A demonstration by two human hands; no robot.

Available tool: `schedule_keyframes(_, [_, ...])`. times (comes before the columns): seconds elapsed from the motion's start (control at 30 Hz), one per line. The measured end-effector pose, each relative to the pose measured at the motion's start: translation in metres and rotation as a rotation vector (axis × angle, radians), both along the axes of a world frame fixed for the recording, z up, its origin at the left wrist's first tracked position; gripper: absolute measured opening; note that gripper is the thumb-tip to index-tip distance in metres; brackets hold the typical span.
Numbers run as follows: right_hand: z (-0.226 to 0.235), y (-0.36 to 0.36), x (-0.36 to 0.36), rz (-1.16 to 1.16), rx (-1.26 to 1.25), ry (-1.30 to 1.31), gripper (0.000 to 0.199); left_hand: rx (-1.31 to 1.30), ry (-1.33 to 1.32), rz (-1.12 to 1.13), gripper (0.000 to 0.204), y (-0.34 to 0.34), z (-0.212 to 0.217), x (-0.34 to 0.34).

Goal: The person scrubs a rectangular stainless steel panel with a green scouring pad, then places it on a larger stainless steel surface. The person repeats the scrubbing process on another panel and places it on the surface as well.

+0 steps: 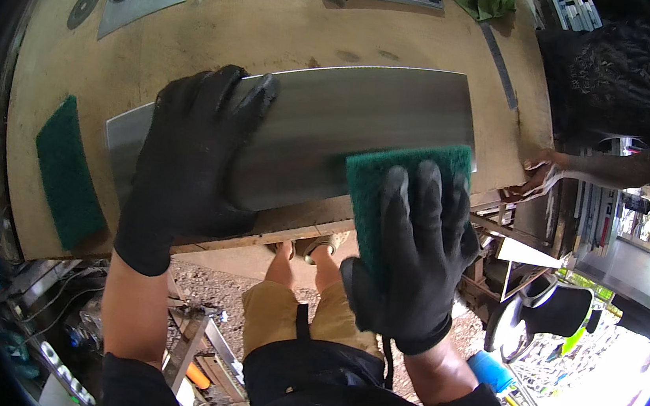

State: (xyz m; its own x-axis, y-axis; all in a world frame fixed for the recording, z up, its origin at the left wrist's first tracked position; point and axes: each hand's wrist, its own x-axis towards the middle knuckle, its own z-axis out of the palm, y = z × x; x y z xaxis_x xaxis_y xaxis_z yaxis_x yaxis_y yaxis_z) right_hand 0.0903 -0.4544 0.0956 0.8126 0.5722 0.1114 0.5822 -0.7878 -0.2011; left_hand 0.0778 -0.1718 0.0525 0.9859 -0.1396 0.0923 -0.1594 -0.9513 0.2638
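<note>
Lying across the near edge of the bench (296, 26), the steel sheet (349, 126) is running its long axis left to right, tilting slightly up toward the right. The left hand (191, 161), gloved and spread flat, is pressing down on the sheet's left half, gripping nothing. The right hand (415, 252) is lying flat on a green pad (375, 180), holding it against the sheet's lower right corner, so the bare steel is stretching leftward from the pad toward the left hand
</note>
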Motion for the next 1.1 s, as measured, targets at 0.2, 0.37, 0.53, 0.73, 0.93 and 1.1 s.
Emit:
schedule_keyframes(0.2, [-0.021,0.011,0.004,-0.019,-0.169,0.061,0.086,-0.013,0.01,0.001,0.117,-0.002,0.006,0.002])
schedule_keyframes(0.37, [-0.02,0.074,0.104,0.024,-0.016,0.037,0.079,-0.021,0.081,0.012,0.118,-0.004,0.009,0.008])
schedule_keyframes(0.53, [-0.027,0.034,0.039,-0.049,-0.071,0.093,0.078,0.01,0.09,0.026,0.117,-0.005,0.01,0.009])
schedule_keyframes(0.73, [-0.043,0.068,0.107,0.004,0.03,-0.094,0.079,0.026,0.085,-0.012,0.118,-0.002,0.002,0.013])
schedule_keyframes(0.93, [-0.029,0.039,0.046,-0.061,0.01,0.018,0.072,0.074,0.123,0.016,0.119,-0.002,0.007,0.008])
schedule_keyframes(1.1, [-0.038,0.07,0.108,-0.003,0.01,-0.067,0.085,0.026,0.089,-0.015,0.117,-0.003,0.004,0.014])
